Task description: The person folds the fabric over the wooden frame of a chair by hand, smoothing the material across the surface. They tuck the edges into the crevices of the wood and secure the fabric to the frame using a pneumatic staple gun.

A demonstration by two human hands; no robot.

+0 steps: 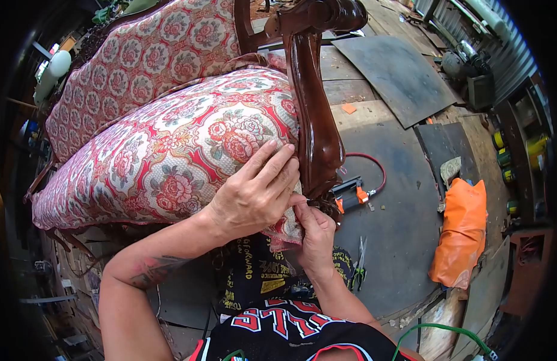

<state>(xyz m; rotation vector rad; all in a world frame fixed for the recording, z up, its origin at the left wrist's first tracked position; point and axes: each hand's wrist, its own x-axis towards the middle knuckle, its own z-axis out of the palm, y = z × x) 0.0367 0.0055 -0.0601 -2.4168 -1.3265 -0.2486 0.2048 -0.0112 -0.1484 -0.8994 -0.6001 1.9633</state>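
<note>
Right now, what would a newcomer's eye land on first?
Probably the flowered sofa seat, filling the left and centre, with the left hand flat on it and the right hand pinching its cloth edge. Next, the bright orange bundle on the floor at right.

We cannot see the palm of our left hand point(251, 189), and its thumb and the fingertips of our right hand point(316, 231) overlap too closely for us to tell their grip on the cover point(176, 138). The armrest point(311, 108) hides part of the hose point(375, 161). The backrest point(152, 57) runs past our top edge. We cannot see inside the orange bundle point(460, 234).
</note>
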